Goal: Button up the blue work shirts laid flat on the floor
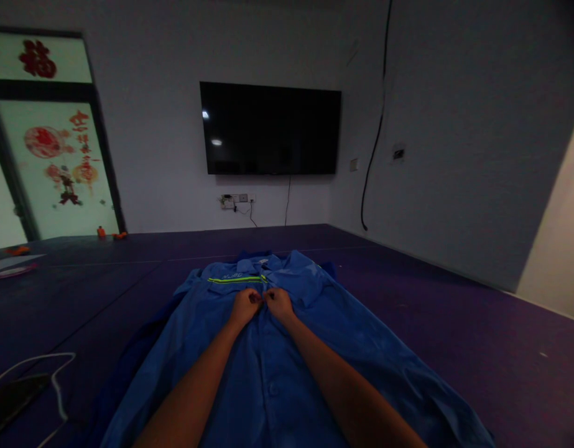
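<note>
A blue work jacket (287, 361) with a yellow-green reflective stripe (237, 279) lies spread flat on a dark purple surface (454, 323), collar away from me. My left hand (244, 306) and my right hand (280, 303) meet at the jacket's front opening just below the stripe. Both hands are closed in a pinch on the front edges of the jacket. What sits between the fingertips is too small to make out.
A black television (270, 129) hangs on the far wall above a socket (235, 200) with cables. A white cable (48, 373) and a dark flat object (11, 398) lie at the left. A glass door (53, 168) with red decorations stands at far left.
</note>
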Available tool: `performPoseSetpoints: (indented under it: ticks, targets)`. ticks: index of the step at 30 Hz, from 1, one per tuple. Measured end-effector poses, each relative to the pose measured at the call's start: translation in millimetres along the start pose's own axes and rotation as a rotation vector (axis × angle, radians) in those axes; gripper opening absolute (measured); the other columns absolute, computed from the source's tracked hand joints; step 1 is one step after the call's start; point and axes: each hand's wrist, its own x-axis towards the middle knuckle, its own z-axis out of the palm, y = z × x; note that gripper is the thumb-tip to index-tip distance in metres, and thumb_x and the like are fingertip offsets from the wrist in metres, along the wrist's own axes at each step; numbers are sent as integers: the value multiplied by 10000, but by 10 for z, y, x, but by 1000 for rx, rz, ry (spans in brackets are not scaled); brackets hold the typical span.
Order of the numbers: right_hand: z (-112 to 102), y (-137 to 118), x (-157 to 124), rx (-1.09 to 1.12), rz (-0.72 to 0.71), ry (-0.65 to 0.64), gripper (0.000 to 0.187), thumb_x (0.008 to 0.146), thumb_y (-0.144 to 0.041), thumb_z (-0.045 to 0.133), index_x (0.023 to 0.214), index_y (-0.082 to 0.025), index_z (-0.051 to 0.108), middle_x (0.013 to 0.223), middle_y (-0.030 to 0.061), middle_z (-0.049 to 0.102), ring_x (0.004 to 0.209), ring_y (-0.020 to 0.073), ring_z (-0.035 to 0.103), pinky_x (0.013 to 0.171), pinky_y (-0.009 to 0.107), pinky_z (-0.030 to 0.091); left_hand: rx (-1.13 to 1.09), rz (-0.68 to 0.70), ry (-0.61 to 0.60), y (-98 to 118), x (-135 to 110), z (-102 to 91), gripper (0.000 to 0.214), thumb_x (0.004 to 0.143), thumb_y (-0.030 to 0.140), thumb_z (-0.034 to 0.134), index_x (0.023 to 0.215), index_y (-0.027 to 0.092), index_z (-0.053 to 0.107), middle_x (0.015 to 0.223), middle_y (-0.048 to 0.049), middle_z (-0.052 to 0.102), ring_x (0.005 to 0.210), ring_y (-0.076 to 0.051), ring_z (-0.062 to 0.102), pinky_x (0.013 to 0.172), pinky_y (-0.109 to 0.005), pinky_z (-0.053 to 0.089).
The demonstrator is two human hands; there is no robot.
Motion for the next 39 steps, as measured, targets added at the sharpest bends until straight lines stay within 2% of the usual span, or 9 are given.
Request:
performPoseSetpoints:
  ticks: [5,9,17,28,39]
  targets:
    - [-6,-5,-1,9,3,-8,235,801,-217,480,728,-130,687,695,56,676,610,124,581,538,183,342,32,28,25,-12,0,4,161,593,171,636,744,130,596,629,6,569,564,-103,518,558,-201,398]
    - [-14,-13,0,14,2,-15,224,800,-207,488,740,-131,690,708,61,681,621,126,588,541,182,344,86,101,21,-25,-3,5,258,608,142,628,865,126,609,713,-8,574,572,-94,508,559,-204,402]
    - [-25,-19,-3,9,-4,-11,206,792,-205,504,746,-138,694,726,63,685,638,135,593,553,192,354,197,221,-19,-8,-16,2,157,618,101,589,764,133,637,751,-22,570,625,-112,514,580,-220,409]
    - [-23,-21,-4,21,-11,6,206,785,-181,494,748,-142,692,760,63,689,686,141,610,563,188,368,276,265,-33,43,-23,14,33,657,118,564,665,130,593,674,-13,512,615,-114,483,556,-211,368]
    - [-20,-8,-4,60,-7,17,244,791,-272,497,711,-153,694,681,40,678,621,129,599,539,189,369,293,282,-32,79,-36,2,70,659,89,552,605,133,553,611,7,462,596,-109,452,541,-204,325]
